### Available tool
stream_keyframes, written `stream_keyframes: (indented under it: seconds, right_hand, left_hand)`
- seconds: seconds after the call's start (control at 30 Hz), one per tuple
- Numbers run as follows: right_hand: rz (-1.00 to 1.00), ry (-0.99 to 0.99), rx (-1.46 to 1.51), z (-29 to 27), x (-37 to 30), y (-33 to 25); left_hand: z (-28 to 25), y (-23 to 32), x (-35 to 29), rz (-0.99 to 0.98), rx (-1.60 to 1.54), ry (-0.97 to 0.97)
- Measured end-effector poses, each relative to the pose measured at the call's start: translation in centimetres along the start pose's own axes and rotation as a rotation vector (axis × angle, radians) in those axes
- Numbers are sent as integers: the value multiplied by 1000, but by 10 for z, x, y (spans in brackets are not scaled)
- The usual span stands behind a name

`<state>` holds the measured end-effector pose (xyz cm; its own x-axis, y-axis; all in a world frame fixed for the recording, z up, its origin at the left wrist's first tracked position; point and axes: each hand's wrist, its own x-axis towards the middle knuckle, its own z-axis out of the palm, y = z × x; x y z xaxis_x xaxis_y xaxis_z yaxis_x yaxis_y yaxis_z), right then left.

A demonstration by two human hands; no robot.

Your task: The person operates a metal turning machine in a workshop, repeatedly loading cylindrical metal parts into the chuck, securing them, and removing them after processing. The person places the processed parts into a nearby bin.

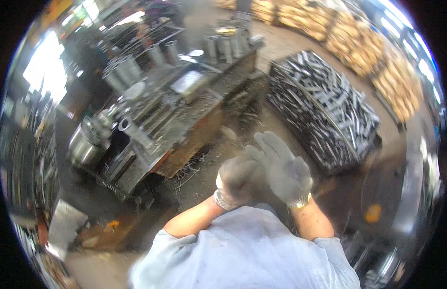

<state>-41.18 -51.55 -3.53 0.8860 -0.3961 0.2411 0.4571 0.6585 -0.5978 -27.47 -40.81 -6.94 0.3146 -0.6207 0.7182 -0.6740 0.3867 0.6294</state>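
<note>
My left hand (240, 179), in a grey work glove with a pale cuff, is in front of my chest. Its fingers are smeared by motion, and whether it holds anything does not show. Close beside it on the right, my right hand (284, 168) wears a matching glove. Its fingers are stretched out and point up and left toward the left hand, with nothing visible in them. The two gloves overlap in view; contact between them cannot be made out. Ahead to the left stands a lathe-like machine with a round metal chuck (90, 143) and a metal tube (136, 132) lying near it.
Several metal cylinders (122, 72) stand along the machine's far side. A dark crate (325, 118) heaped with metal pieces (329, 96) is ahead to the right. Behind it are stacked tan bundles (356, 43). Metal shavings (187, 173) lie below the machine.
</note>
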Motion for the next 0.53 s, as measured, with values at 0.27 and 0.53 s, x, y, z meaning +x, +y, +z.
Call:
stream_keyframes:
  seconds: [0.27,0.53]
  right_hand:
    - [422,-336,-996,1,127,99]
    - [576,-549,-1182,-15,279,110]
  left_hand:
    - [-90,-68,-58,-993,2,323]
    - [-186,-143,-178,-1262,341,899]
